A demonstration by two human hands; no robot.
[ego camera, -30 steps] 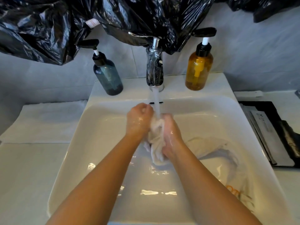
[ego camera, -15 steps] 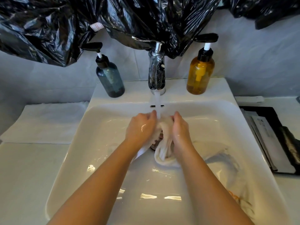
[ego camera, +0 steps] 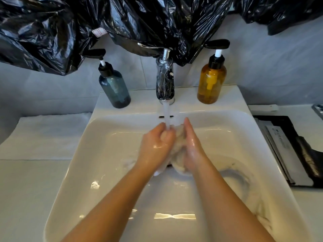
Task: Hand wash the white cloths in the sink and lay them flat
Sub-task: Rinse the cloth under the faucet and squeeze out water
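1 head-worn wide-angle view, facing forward-down, close above sink [ego camera: 104, 154]; faucet [ego camera: 165, 81] straight ahead, top centre.

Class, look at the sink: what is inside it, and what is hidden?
The left hand and right hand hold a cloth under the stream. A second cloth lies at the right of the sink. The drain is mostly covered by them.

Sink [ego camera: 104, 172] was seen as smooth, glossy ceramic w/ a wet sheen. Tap [ego camera: 165, 81] at its back edge: polished chrome metal. Blue bottle [ego camera: 114, 88] & amber bottle [ego camera: 211, 82] were noted as translucent plastic. Bags [ego camera: 43, 32]: crinkled glossy blk plastic. White cloth [ego camera: 178, 151] was seen soaked, soft; towel [ego camera: 43, 135] by the sink's L edge, matt cloth.
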